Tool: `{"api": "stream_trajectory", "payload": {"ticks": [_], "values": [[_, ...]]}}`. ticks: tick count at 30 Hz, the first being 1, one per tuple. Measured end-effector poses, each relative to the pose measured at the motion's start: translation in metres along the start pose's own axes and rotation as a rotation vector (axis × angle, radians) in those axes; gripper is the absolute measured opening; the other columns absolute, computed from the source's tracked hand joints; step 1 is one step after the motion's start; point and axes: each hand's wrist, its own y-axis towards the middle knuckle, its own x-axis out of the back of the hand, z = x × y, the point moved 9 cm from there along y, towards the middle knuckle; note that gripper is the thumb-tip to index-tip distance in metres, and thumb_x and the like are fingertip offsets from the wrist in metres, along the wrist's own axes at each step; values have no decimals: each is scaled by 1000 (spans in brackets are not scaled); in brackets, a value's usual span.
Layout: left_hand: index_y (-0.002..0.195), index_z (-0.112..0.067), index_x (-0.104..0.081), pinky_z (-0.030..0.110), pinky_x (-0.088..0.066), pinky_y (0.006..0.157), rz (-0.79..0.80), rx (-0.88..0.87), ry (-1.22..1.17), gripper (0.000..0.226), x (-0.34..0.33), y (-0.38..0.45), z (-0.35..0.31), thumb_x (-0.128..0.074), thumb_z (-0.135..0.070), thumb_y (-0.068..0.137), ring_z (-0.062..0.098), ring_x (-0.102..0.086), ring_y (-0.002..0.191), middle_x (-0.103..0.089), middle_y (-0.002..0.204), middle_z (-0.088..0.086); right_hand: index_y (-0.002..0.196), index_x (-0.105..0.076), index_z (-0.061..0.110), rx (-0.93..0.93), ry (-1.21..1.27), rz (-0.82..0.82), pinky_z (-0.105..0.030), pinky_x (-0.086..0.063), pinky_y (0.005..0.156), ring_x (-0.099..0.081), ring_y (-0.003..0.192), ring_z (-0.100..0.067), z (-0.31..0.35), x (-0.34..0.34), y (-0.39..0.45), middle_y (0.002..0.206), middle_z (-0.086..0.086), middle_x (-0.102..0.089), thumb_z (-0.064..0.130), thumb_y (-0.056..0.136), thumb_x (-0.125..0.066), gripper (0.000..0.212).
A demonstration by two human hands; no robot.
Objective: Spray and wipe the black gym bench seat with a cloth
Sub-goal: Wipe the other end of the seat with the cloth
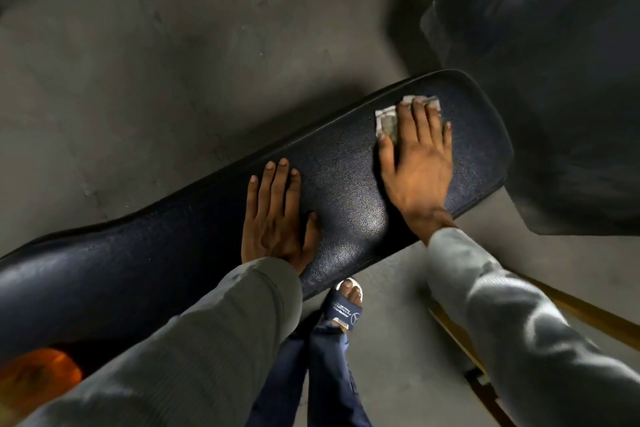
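Bench seat (346, 191), black, pebbled vinyl with rounded ends, carries both hands. Right hand (415, 156) presses flat, fingers spread, on a crumpled pale cloth (386, 120) near the seat's far end. Left hand (277, 218) lies flat mid-seat, fingers straight and together. Beside the seat's near edge, a navy sandal (343, 308) bears white lettering, unreadable.

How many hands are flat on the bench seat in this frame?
2. The left hand rests open near the middle of the black bench seat; the right hand presses the cloth near its far rounded end.
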Motion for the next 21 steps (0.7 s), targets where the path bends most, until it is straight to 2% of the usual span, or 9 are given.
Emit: {"api": "stream_trajectory", "payload": {"ticks": [3,8,11,12,14,17,19,21], "values": [[158,-1,-42,57,-18,133,-16,-7,14,76,2,0,-2,-61,-38,95,36,-24,162,-30,172,20,169,-37,15,12,7,8,-56,-16,137,-25,167,-32,34,-12,12,177,-10,-35,49,109,-37,69],[160,-1,-38,55,-14,134,18,-1,41,75,-3,2,-1,-58,-39,98,37,-23,162,-28,172,20,170,-36,16,369,22,109,-56,-16,137,-24,168,-28,79,-20,-44,178,-7,-33,46,111,-45,67],[161,-2,-36,54,-14,134,26,4,50,76,-4,1,0,-58,-40,98,37,-22,163,-27,173,19,169,-38,16,462,182,171,-54,-18,137,-23,169,-23,74,-10,-80,178,-6,-34,44,112,-51,65],[160,-2,-37,55,-15,134,20,2,47,77,-3,1,-1,-58,-41,98,37,-23,162,-28,173,19,169,-39,16,427,271,166,-52,-18,138,-23,169,-22,65,-1,-82,178,-6,-34,41,113,-53,63],[160,-2,-37,55,-16,133,20,4,37,77,-3,1,-1,-57,-42,98,36,-23,163,-28,173,19,165,-44,14,243,369,41,-51,-21,137,-28,167,-25,29,16,-72,174,-8,-41,32,113,-52,56],[162,-3,-35,54,-14,134,43,14,47,76,-3,1,0,-51,-44,100,34,-20,163,-27,174,18,155,-56,13,-128,273,-138,-52,-30,132,-41,157,-35,-27,18,-58,165,-12,-52,28,111,-50,47],[163,-3,-33,53,-13,135,52,10,46,76,-4,0,1,-46,-46,101,34,-19,164,-25,174,18,150,-59,12,-235,212,-184,-52,-33,128,-46,150,-37,-33,8,-59,160,-13,-54,27,107,-53,46],[162,-3,-33,54,-14,134,53,2,27,75,-4,0,1,-44,-46,102,34,-19,164,-25,174,18,147,-59,11,-260,194,-232,-53,-35,126,-48,147,-36,-29,2,-59,157,-14,-55,25,105,-55,45]]}}
